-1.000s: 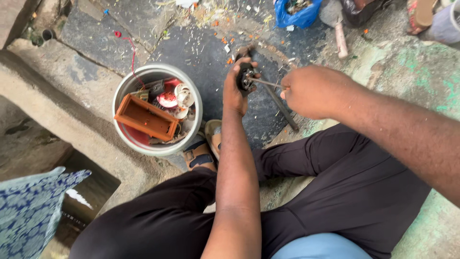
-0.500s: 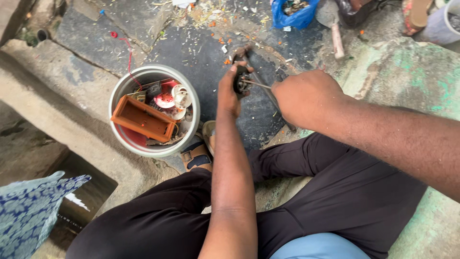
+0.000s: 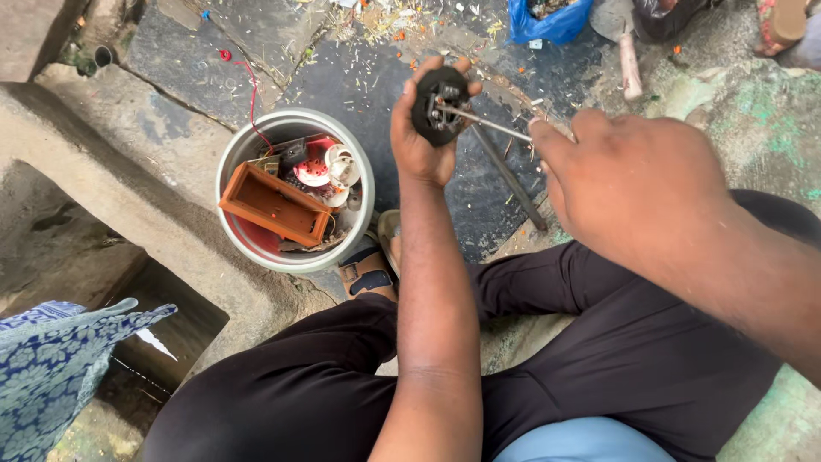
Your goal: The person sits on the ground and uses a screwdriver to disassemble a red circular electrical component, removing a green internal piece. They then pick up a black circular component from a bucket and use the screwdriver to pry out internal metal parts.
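Note:
My left hand (image 3: 421,141) holds a round black electrical part (image 3: 439,104) up in front of me, its open face with metal contacts turned toward me. My right hand (image 3: 637,184) grips a thin metal screwdriver (image 3: 487,124) whose tip sits in the middle of that part. The tool's handle is hidden inside my fist. I am sitting on the ground in dark trousers, with both arms reaching forward over my knees.
A metal bowl (image 3: 363,218) at my left holds an orange plastic box (image 3: 274,205) and red and white small parts. A dark metal rod (image 3: 510,178) lies on the black slab. A blue bag (image 3: 550,23) and hammer handle (image 3: 630,67) lie farther off. A patterned blue cloth (image 3: 51,368) hangs at lower left.
Both hands have lifted closer to the camera. The round part is turned so its open face shows, and the screwdriver tip stays in it.

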